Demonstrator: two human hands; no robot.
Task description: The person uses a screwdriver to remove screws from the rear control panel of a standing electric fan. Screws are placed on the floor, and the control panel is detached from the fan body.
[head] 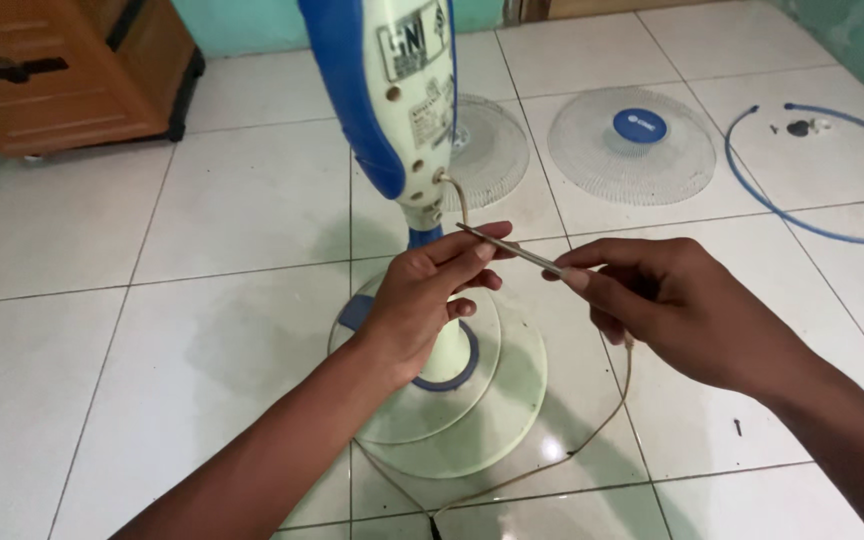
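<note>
Right now I see both hands meeting over the fan's round base, sharing one thin grey cable (512,250). My left hand (427,300) has its fingers curled and pinched together on the cable's near end, thumb on top, with the tip of the cable poking out just past the fingertips toward eleven o'clock. My right hand (677,305) is closed on the same cable from the three o'clock side, thumb and forefinger pressed tight on it, the other fingers folded under. Between the two hands the cable runs straight and taut. From below the right hand it drops and loops down across the floor toward six o'clock.

Directly at twelve o'clock from the left hand stands the fan's post (392,100), blue and pale cream, tilted toward me; a second thin wire comes out of its lower end just above the left fingers. The fan base (492,400), pale green with a blue ring, sits under both wrists on the white tiled floor (202,250).

Farther off at one o'clock lie two wire fan guards: one plain (492,150), one with a blue centre cap (632,140). A blue ring (812,170) lies at two o'clock, with small parts inside it. A brown wooden cabinet (62,70) stands at ten o'clock.
</note>
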